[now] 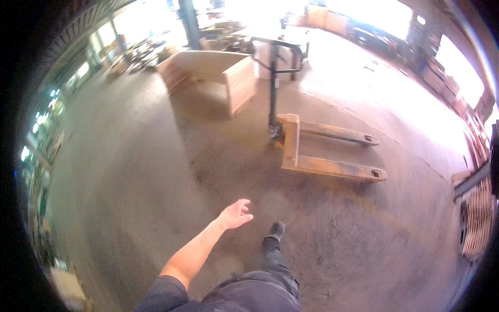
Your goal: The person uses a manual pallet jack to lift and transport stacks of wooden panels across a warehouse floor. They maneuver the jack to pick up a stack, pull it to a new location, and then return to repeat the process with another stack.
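Observation:
My left hand (236,214) reaches forward over the floor, empty, with its fingers loosely bent and apart. My right hand is out of the picture. Ahead of me stands a yellow pallet jack (291,143), its two forks pointing right and its dark handle (273,88) upright. Floor separates my left hand from the pallet jack; they do not touch. One of my feet, in a dark shoe (277,230), is planted a little to the right of the hand.
Beyond the pallet jack to the left stands a three-sided stand of pale wooden boards (240,83). Stacked slats (477,221) lie at the right edge. A blue pillar (189,23) rises at the back, among blurred piles of material. Concrete floor (130,171) stretches between.

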Tool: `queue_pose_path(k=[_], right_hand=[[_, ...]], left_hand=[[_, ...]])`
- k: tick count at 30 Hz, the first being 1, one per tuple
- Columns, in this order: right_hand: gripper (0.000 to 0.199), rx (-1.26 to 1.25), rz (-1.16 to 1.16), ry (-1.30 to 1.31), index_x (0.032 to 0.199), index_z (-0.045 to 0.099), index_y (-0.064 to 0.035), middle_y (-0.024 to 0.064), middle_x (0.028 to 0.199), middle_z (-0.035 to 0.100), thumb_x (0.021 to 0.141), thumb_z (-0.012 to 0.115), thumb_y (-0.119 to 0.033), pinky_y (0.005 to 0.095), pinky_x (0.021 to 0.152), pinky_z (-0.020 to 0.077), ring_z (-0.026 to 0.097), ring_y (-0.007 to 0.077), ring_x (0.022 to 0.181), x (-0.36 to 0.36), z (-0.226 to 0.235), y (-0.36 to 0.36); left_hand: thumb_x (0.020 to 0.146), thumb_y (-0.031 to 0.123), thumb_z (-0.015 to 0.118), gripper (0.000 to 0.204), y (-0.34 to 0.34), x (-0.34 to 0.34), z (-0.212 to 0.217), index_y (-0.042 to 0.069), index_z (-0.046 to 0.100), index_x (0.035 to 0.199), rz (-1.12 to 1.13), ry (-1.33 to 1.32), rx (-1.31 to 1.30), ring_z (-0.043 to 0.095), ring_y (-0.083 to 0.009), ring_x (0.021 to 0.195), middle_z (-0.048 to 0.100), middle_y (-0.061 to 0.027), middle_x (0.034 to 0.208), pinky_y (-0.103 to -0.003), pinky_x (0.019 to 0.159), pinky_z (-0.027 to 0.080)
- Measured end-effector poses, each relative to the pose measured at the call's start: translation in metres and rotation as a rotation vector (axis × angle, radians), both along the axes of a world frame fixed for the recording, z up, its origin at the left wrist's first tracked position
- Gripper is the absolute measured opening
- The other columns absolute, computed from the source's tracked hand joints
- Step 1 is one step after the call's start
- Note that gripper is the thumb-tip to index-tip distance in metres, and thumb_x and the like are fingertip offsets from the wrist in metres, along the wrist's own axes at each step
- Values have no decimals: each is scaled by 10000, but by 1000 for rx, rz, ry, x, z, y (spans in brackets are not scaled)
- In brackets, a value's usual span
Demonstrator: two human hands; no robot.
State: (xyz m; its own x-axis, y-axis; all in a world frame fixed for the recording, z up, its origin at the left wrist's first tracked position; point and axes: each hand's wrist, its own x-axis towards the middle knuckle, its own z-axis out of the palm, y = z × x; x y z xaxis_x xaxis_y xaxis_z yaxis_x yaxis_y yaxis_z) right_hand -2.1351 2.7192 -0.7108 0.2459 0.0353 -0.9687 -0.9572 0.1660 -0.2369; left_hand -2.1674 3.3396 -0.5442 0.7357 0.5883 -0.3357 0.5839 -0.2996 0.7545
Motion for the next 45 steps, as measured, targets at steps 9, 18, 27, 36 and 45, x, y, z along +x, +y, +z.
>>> queue_pose_path(k=[9, 18, 27, 36, 45], right_hand=[[207, -169, -48, 70, 957, 613, -9, 157, 890, 693, 906, 591, -208, 521, 793, 573, 684, 357, 847, 91, 15, 140], [390, -259, -500, -414, 1246, 457, -68, 77, 752, 578, 895, 624, -36, 375, 481, 511, 568, 194, 547, 143, 29, 330], [548, -1526, 18, -330, 1290, 552, 52, 304, 1156, 663, 871, 734, -252, 503, 933, 507, 638, 464, 1091, 90, 181, 533], [313, -1911, 161, -509, 1031, 625, -62, 183, 843, 693, 803, 782, -207, 495, 697, 543, 684, 403, 802, -31, 265, 668], [277, -1941, 225, -674, 916, 588, -99, 111, 785, 670, 788, 777, -256, 448, 639, 556, 693, 329, 746, -135, 286, 752]], left_hand=[[806, 125, 814, 978, 218, 214, 80, 167, 232, 1592, -65, -189, 256, 546, -346, 1282, 389, -197, 1551, -460, 985, 553], [768, 94, 800, 1084, 443, 429, 186, 116, 123, 1615, -265, -408, 960, 376, -437, 1419, 344, -246, 1570, -525, 1201, 302], [799, 299, 806, 506, 577, 604, 243, 64, 614, 1203, -469, -154, 1125, 638, -377, 1081, 665, -199, 1137, -468, 930, 506], [751, 243, 804, 268, 575, 490, 273, 28, 690, 863, -907, -466, 1082, 665, -406, 842, 663, -218, 841, -488, 780, 515], [636, 140, 850, 316, 683, 270, 226, 13, 560, 642, -1315, 110, 385, 577, -137, 518, 525, -16, 530, -326, 504, 478]])
